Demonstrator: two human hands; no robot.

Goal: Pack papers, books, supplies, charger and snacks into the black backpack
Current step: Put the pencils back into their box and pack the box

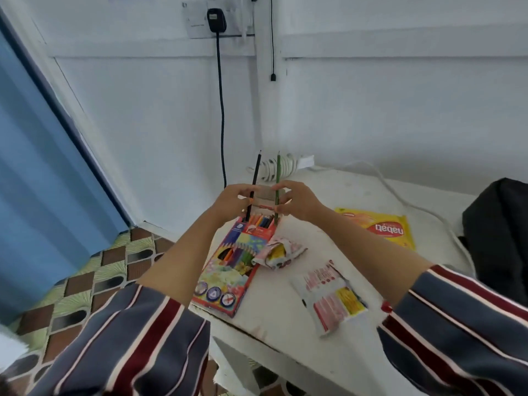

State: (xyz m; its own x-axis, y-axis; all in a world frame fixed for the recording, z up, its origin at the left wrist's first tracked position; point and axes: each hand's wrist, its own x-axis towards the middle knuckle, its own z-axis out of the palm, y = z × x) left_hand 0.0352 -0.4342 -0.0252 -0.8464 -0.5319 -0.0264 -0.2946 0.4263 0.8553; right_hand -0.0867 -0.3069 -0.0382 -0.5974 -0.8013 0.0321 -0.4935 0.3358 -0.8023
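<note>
In the head view, a box of coloured pencils (237, 252) lies at the near left corner of the white tabletop (357, 195), its far end flap opened. A black pencil (255, 181) is pinched by the left hand (231, 201) and a green pencil (277, 178) by the right hand (297, 201). Both are held nearly upright with their lower ends in the open mouth, presumably so that they can be slid in and the set packed as one. Two small snack packets (281, 252) (331, 298) are laid just right of the box, and a yellow biscuit packet (380, 227) farther right. A white charger (274, 167) with coiled cable rests at the far edge. The black backpack (503, 232) sits at the right end, well apart from the hands.
</note>
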